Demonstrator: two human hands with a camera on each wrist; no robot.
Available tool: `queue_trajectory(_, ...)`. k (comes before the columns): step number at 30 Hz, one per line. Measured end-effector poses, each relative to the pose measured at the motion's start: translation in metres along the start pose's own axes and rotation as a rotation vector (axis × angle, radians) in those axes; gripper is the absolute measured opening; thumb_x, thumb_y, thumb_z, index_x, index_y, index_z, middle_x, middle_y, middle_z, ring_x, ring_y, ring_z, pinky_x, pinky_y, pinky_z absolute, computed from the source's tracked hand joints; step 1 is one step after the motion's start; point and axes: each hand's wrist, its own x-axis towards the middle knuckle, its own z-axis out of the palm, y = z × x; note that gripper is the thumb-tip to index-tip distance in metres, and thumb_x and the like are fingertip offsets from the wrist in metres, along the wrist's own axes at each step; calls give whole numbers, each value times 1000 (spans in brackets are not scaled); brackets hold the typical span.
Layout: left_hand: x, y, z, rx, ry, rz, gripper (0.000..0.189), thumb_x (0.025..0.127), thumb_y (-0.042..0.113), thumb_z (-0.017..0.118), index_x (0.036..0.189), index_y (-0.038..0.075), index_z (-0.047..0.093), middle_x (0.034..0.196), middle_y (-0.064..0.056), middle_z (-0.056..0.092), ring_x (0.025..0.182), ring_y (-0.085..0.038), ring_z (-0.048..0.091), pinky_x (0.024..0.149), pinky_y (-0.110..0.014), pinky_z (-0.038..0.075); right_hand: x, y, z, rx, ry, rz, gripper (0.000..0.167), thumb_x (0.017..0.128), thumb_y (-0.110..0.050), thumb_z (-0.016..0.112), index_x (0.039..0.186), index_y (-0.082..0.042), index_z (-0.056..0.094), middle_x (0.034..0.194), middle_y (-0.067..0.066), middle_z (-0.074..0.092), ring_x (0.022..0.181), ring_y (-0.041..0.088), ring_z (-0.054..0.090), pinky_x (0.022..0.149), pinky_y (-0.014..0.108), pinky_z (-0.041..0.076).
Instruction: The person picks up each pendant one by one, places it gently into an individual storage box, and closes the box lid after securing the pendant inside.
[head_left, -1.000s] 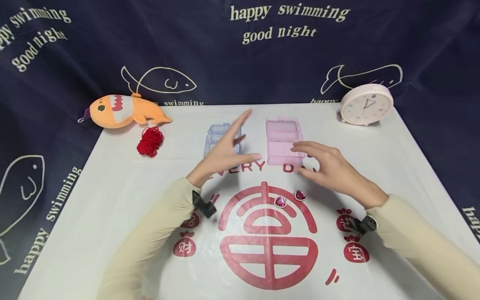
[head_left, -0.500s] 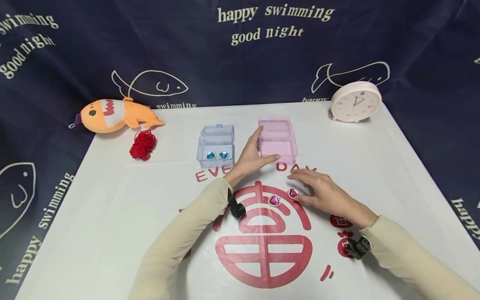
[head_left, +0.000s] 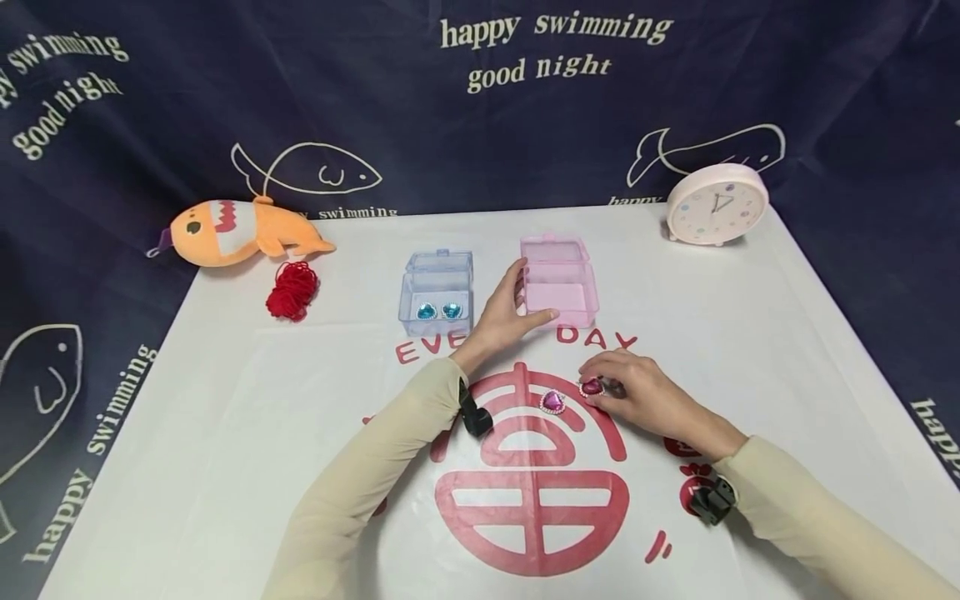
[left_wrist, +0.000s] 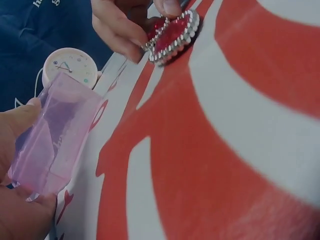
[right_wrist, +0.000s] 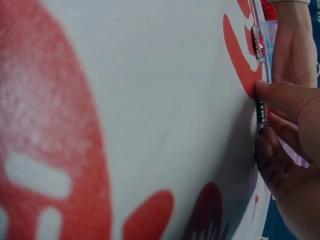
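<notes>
My left hand point(head_left: 504, 321) holds the open pink plastic box point(head_left: 558, 283) at its left side, thumb along the front and fingers behind. In the left wrist view, that hand point(left_wrist: 20, 160) spans the box point(left_wrist: 57, 135). My right hand point(head_left: 637, 387) pinches a magenta heart-shaped gem point(head_left: 592, 387) with a pearly rim, low over the tabletop. The right wrist view has thumb and fingers on either side of this gem point(right_wrist: 263, 115). A second magenta heart gem point(head_left: 552, 402) lies just to its left on the cloth.
Left of the pink box stands an open blue plastic box point(head_left: 437, 292) holding two blue gems point(head_left: 452, 310). A red yarn bundle point(head_left: 292, 292) and an orange plush shark point(head_left: 247, 229) lie at the back left. A pink clock point(head_left: 717, 204) stands at the back right.
My left hand has moved right from the blue box to the pink box's side. My right hand has come down from the pink box to the right-hand magenta gem and now pinches it.
</notes>
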Motion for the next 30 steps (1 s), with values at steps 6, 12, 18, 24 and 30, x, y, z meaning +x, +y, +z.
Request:
queue_trajectory(6,2,-1,1,-25,-3,10,91,82,11,78,152,8,19,153,-17,33,143,-27,33,117,-32,33,-1,1,0,5,11,-13,22,78,-6,78,99,-9,72,105,3,69,101,21,65,87,45,55)
queue_trajectory(12,2,-1,3,-41,-16,16,90,82,11,77,151,7,19,153,-18,33,143,-28,33,118,-33,32,-5,4,1,8,51,-41,20,77,-5,80,94,-12,73,101,1,68,95,17,65,81,41,56)
queue_trajectory(18,2,-2,2,-16,-17,20,89,82,11,77,150,5,20,151,-18,34,142,-28,34,116,-33,34,-3,4,-1,-27,86,-102,18,75,-7,81,91,-11,74,96,0,69,88,14,65,75,37,56)
queue_trajectory(24,3,-3,0,-8,-21,26,89,83,12,77,150,4,20,152,-18,34,143,-28,34,117,-33,34,4,0,-13,-23,134,-84,20,72,-6,83,89,-12,74,96,1,70,84,14,65,70,33,55)
queue_trajectory(30,2,-2,-1,-8,-24,23,88,84,12,76,150,5,19,153,-18,32,144,-27,32,117,-32,32,15,-9,-32,-37,211,-81,22,71,-6,84,91,-11,75,98,4,72,79,14,66,66,34,57)
